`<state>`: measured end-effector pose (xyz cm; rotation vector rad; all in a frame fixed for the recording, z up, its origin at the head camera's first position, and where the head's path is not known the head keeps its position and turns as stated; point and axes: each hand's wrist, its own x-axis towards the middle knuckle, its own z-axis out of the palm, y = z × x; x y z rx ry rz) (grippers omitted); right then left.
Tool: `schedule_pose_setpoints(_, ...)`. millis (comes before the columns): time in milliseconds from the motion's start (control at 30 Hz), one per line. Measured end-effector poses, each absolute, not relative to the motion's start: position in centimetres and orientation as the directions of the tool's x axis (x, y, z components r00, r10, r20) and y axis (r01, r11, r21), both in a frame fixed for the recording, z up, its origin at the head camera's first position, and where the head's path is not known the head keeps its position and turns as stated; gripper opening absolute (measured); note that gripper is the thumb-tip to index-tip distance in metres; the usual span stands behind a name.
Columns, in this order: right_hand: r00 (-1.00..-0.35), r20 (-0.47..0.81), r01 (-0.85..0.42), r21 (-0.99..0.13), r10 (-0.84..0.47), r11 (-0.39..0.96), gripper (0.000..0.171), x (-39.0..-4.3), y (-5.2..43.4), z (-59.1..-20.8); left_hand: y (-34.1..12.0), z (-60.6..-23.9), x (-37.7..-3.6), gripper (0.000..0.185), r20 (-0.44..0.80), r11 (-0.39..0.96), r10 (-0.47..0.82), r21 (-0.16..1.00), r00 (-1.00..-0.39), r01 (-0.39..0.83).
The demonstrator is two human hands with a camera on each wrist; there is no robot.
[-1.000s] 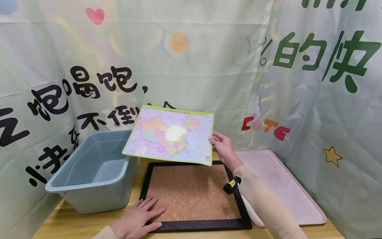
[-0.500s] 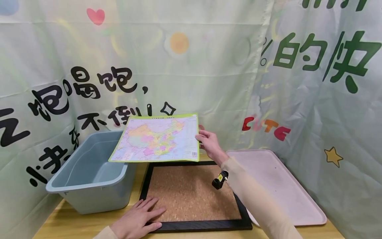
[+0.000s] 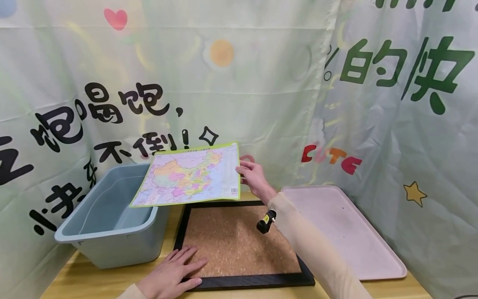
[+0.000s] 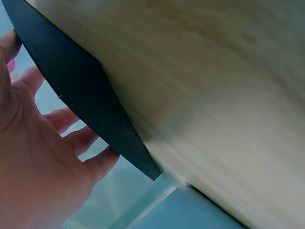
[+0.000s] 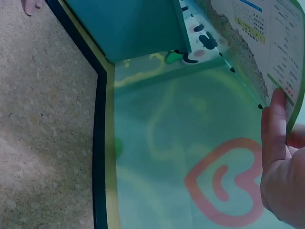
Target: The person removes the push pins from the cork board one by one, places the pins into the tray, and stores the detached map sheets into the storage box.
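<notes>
Worktop: light wood, seen nearest at the front edge. Left hand is laid flat on it, fingers straight and spread, resting on the front left corner of the cork board; nothing is gripped. In the left wrist view the board's black frame is seen against the palm.

Cork board: brown cork inside a black frame, laid flat at the centre of the worktop. A grey-blue bin is set just beside it on the left; a pale pink tray lies on the right, touching or nearly touching the frame.

Right hand is raised past the far edge of the board, a wrist camera strapped below it. The map is pinched at its right edge, thumb on top, fingers underneath.

Map: stiff laminated sheet, green border, multicoloured regions, fine print and a barcode near the right edge. It is held in the air, roughly level, tilted slightly, partly over the bin's far right corner and partly over the board's far left edge.

Behind everything: pale green printed curtains with large black and green characters, a heart and a star.
</notes>
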<state>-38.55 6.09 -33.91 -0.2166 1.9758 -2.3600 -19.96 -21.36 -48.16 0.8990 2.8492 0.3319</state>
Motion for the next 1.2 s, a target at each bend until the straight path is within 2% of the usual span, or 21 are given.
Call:
schedule_pose_setpoints(300, -0.986, 0.081, -0.055, -0.983, -0.145, -0.175, 0.036, -38.7, 5.4, -33.4, -21.2, -48.1, -20.0, 0.054, -0.049, 0.798, 0.585, 0.215, -0.810, 0.563)
schedule_pose_setpoints(1200, -0.988, 0.055, -0.018, -0.970, -0.146, -0.242, 0.035, -39.0, 1.6, -31.9, -21.2, -48.1, -20.0, 0.053, -0.058, 0.797, 0.580, 0.246, -0.813, 0.552)
